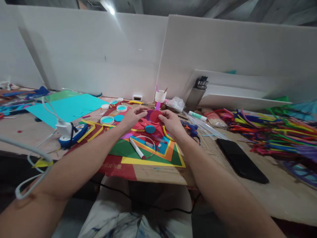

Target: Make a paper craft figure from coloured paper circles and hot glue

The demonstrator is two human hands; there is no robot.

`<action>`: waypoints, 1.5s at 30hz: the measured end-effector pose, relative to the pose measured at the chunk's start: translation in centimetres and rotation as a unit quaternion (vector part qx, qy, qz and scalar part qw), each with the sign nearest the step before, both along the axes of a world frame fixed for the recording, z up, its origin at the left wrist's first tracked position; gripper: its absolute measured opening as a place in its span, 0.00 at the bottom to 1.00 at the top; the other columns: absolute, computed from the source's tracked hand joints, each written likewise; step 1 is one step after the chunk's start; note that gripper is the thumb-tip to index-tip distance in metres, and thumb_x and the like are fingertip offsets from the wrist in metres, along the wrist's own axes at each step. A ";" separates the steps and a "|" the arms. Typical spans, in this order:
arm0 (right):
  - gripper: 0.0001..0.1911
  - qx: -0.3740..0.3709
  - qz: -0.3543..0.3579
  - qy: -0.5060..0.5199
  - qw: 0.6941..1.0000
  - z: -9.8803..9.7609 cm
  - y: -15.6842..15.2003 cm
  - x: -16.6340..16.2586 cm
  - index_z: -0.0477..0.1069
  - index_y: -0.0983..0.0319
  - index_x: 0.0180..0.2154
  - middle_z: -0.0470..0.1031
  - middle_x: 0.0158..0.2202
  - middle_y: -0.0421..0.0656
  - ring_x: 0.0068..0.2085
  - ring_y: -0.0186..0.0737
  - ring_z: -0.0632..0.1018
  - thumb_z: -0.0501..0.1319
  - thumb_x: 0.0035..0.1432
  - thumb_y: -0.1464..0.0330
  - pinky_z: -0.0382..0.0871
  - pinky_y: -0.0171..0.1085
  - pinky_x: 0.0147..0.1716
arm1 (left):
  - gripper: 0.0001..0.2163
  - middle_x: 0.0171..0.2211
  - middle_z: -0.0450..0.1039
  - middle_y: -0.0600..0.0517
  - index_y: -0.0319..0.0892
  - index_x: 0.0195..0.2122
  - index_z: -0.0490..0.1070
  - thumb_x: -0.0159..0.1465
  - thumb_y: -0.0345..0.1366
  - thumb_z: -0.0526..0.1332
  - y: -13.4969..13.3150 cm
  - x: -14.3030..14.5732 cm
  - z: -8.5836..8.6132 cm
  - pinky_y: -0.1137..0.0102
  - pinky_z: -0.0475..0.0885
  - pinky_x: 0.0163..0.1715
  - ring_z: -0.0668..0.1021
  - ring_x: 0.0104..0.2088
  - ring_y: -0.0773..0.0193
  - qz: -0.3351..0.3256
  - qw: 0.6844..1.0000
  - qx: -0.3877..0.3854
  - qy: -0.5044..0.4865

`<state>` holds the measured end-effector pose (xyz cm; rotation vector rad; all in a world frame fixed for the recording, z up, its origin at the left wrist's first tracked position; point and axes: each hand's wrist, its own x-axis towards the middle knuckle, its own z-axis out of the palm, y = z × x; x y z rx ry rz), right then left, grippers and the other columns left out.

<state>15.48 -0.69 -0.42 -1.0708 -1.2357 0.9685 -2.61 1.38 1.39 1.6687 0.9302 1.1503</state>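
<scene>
Over the paper pile, my right hand [170,122] pinches the right edge of a red paper disc [156,116]. My left hand [133,116] is closed at the left edge of a purple paper disc [149,114], which the red one partly overlaps. Just below them lies a blue paper disc [150,129]. Another blue disc [119,118] rests left of my left hand, near a white ring-shaped lid [107,120]. Coloured paper sheets [173,160] are stacked beneath, with a white marker [136,148] lying on top.
A black phone [241,160] and a bundle of pipe cleaners [274,129] lie to the right. A dark bottle [196,94] and stacked paper cups [160,96] stand at the back. Left are a blue power strip [73,136] with a white cable and a turquoise sheet [70,107].
</scene>
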 end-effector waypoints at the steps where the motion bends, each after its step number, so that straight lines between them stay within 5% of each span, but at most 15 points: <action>1: 0.08 0.006 0.006 -0.011 1.000 -0.1 0.0 0.0 0.67 0.61 0.28 0.73 0.25 0.36 0.27 0.31 0.72 0.63 0.46 0.65 0.67 0.32 0.28 | 0.12 0.38 0.78 0.50 0.40 0.42 0.76 0.58 0.37 0.63 0.0 -0.1 0.1 0.74 0.70 0.33 0.76 0.33 0.68 -0.001 0.999 0.030 0.026; 4: 0.09 0.016 -0.010 -0.037 0.999 -0.1 -0.1 0.1 0.68 0.61 0.28 0.72 0.24 0.35 0.26 0.31 0.71 0.64 0.45 0.63 0.65 0.32 0.26 | 0.10 0.36 0.78 0.49 0.39 0.41 0.77 0.58 0.34 0.63 -0.2 -0.1 0.2 0.73 0.71 0.33 0.76 0.30 0.68 -0.007 0.999 0.025 0.047; 10: 0.10 -0.018 -0.008 0.028 0.999 0.6 -0.7 -0.2 0.69 0.61 0.29 0.68 0.21 0.34 0.21 0.28 0.68 0.65 0.43 0.64 0.65 0.30 0.21 | 0.07 0.32 0.78 0.47 0.35 0.37 0.74 0.57 0.28 0.65 -0.1 0.7 -0.7 0.68 0.76 0.34 0.79 0.27 0.67 -0.004 0.983 -0.142 -0.115; 14: 0.12 -0.018 -0.006 0.036 0.999 0.5 -0.6 -0.2 0.67 0.60 0.31 0.69 0.20 0.33 0.22 0.31 0.71 0.66 0.42 0.67 0.71 0.32 0.23 | 0.05 0.30 0.76 0.49 0.34 0.33 0.72 0.56 0.26 0.66 0.4 0.9 -1.2 0.68 0.77 0.35 0.79 0.28 0.67 -0.041 0.964 -0.184 -0.188; 32: 0.08 0.081 -0.066 -0.062 0.993 0.2 -0.5 0.1 0.66 0.60 0.31 0.69 0.23 0.34 0.23 0.33 0.74 0.63 0.48 0.65 0.73 0.35 0.24 | 0.15 0.34 0.78 0.48 0.37 0.42 0.73 0.53 0.27 0.69 -0.2 1.0 -1.1 0.68 0.77 0.35 0.81 0.29 0.65 -0.089 0.966 -0.178 -0.168; 45: 0.05 0.035 -0.030 -0.040 0.998 1.2 -1.0 -0.1 0.66 0.60 0.27 0.68 0.21 0.35 0.22 0.33 0.74 0.63 0.48 0.70 0.74 0.34 0.25 | 0.15 0.39 0.78 0.44 0.36 0.47 0.71 0.57 0.28 0.65 -0.3 1.0 -1.1 0.70 0.76 0.39 0.81 0.34 0.65 -0.095 0.974 -0.160 -0.125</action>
